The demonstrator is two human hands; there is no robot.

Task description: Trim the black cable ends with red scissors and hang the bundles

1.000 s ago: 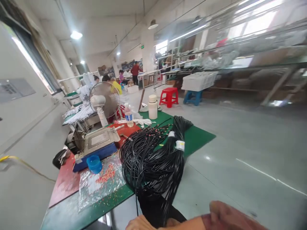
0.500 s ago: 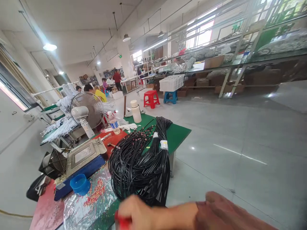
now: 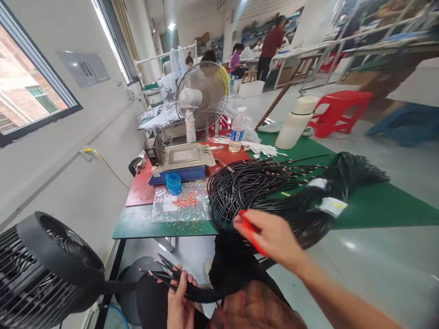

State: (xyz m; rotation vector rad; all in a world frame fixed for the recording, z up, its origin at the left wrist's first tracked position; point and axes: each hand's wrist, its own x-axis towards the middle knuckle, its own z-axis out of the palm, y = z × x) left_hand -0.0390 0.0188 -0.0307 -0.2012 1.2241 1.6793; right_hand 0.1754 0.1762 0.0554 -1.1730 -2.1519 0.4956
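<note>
My left hand [image 3: 181, 297], low in the view over my lap, is closed around a bunch of black cables [image 3: 202, 294] whose stripped ends point up and left. My right hand [image 3: 270, 235] is wrapped round a red-handled tool [image 3: 253, 234], slightly blurred, above the near edge of the coiled black cables [image 3: 236, 187]. White labels [image 3: 332, 206] band the cable bundles on the right. Left of the coil, a clear plastic bag [image 3: 159, 208] lies flat with small red and yellow bits [image 3: 187, 199] on it.
A blue cup [image 3: 173, 184] stands before a blue-sided metal device [image 3: 181, 174]. Behind are a water bottle [image 3: 237, 130], a pale flask [image 3: 297, 123] and a standing fan [image 3: 202, 96]. A black fan [image 3: 58, 269] is at the near left. People work in the background.
The view has swung left and down, bringing my left hand with its cables and the black fan into sight. My right hand with the red tool now shows more fully.
</note>
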